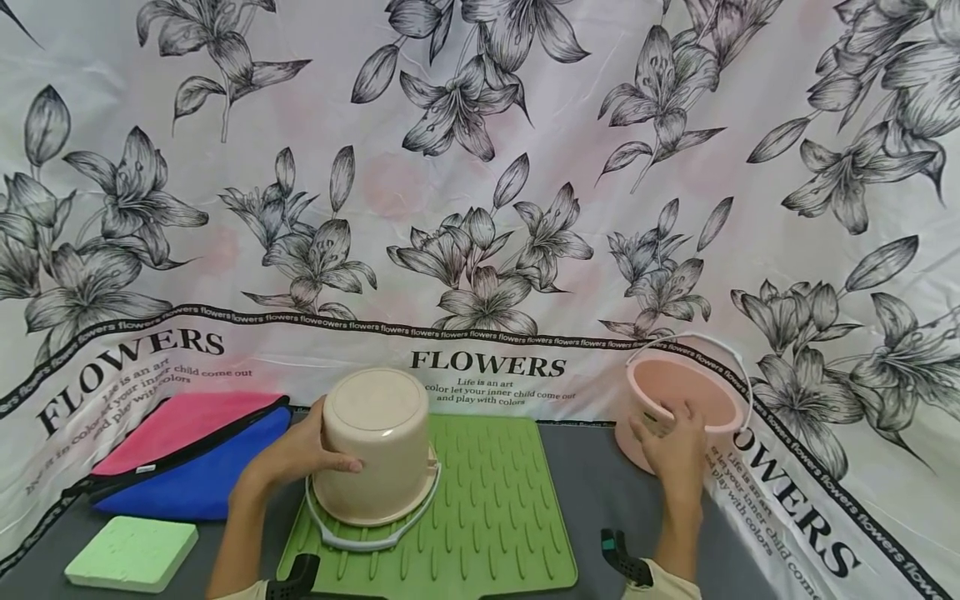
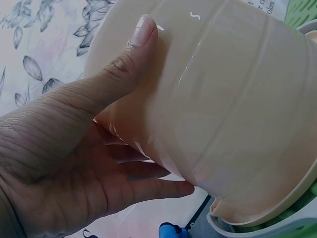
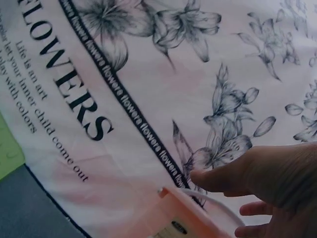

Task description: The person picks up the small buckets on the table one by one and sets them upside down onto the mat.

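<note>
A cream bucket [image 1: 382,454] stands upside down on the left part of a green ribbed mat [image 1: 502,500]. Its grey handle [image 1: 363,546] lies round the rim on the mat. My left hand [image 1: 296,454] grips the bucket's left side, thumb across the wall and fingers round behind, as the left wrist view shows. To the right, a pink bucket [image 1: 632,442] stands upright but tilted, its white handle [image 1: 693,335] raised behind the opening. At its front rim is my right hand [image 1: 673,446], thumb and fingers spread apart; part of the rim is hidden behind them.
A pink and blue fabric pouch [image 1: 202,467] lies at the left, with a light green sponge-like block [image 1: 131,552] in front of it. A flower-printed cloth [image 1: 480,250] hangs behind and spreads along both sides of the dark grey table [image 1: 585,475].
</note>
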`<move>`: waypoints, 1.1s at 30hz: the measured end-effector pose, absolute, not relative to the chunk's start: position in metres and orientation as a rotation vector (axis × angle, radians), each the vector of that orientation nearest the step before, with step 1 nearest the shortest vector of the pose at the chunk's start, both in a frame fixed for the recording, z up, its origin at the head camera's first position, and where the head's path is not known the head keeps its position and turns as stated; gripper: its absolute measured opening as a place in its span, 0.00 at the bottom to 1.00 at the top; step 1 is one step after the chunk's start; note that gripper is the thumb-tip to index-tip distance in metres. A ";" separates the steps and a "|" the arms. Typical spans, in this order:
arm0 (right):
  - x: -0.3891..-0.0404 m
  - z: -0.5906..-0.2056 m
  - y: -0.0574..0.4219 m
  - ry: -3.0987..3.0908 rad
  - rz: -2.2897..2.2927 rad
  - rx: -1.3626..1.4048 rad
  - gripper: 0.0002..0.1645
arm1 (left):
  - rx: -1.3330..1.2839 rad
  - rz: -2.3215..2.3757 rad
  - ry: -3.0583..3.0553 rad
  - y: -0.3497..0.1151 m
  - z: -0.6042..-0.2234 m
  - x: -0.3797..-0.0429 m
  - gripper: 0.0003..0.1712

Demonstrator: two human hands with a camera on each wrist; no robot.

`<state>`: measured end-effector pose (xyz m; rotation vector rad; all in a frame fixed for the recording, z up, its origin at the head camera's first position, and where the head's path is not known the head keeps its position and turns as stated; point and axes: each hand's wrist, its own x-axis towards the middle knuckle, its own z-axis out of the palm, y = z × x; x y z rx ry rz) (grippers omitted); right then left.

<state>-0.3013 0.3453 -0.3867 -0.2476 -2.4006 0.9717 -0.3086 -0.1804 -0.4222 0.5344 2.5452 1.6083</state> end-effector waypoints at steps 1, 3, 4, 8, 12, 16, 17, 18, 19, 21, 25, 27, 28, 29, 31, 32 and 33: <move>-0.303 -0.389 0.346 -2.415 0.944 -0.256 0.39 | 0.542 1.612 2.545 -0.180 -0.422 -0.309 0.76; -0.304 -0.393 0.348 -2.460 0.878 -0.266 0.42 | 0.571 1.613 2.546 -0.180 -0.422 -0.309 0.76; -0.304 -0.396 0.350 -2.476 0.844 -0.265 0.44 | 0.578 1.614 2.543 -0.180 -0.422 -0.309 0.76; -0.306 -0.409 0.354 -2.511 0.685 -0.257 0.45 | 0.612 1.616 2.540 -0.181 -0.424 -0.310 0.77; -0.307 -0.417 0.355 -2.460 0.578 -0.267 0.37 | 0.594 1.611 2.535 -0.181 -0.424 -0.311 0.76; -0.310 -0.419 0.356 -2.331 0.544 -0.247 0.29 | 0.554 1.616 2.519 -0.181 -0.424 -0.310 0.76; -0.311 -0.419 0.357 -2.298 0.534 -0.233 0.26 | 0.551 1.617 2.518 -0.180 -0.424 -0.310 0.76; -0.313 -0.418 0.358 -2.270 0.515 -0.224 0.24 | 0.554 1.622 2.515 -0.180 -0.423 -0.310 0.76; -0.315 -0.419 0.360 -2.246 0.498 -0.216 0.22 | 0.559 1.629 2.508 -0.179 -0.423 -0.310 0.76; -0.318 -0.420 0.363 -2.222 0.486 -0.214 0.19 | 0.571 1.627 2.511 -0.178 -0.423 -0.311 0.76; -0.320 -0.422 0.368 -2.220 0.503 -0.224 0.15 | 0.599 1.613 2.513 -0.177 -0.423 -0.311 0.76; -0.320 -0.422 0.368 -2.224 0.511 -0.204 0.15 | 0.597 1.614 2.513 -0.178 -0.423 -0.311 0.76; -0.319 -0.421 0.368 -2.231 0.508 -0.191 0.15 | 0.594 1.615 2.514 -0.179 -0.423 -0.312 0.76; -0.319 -0.420 0.367 -2.239 0.508 -0.175 0.17 | 0.591 1.620 2.511 -0.179 -0.423 -0.312 0.76; -0.316 -0.414 0.364 -2.278 0.526 -0.141 0.20 | 0.574 1.626 2.508 -0.181 -0.423 -0.311 0.76; -0.314 -0.411 0.363 -2.310 0.543 -0.118 0.21 | 0.563 1.624 2.506 -0.181 -0.423 -0.311 0.76; -0.311 -0.407 0.362 -2.352 0.562 -0.091 0.20 | 0.553 1.620 2.507 -0.182 -0.423 -0.310 0.76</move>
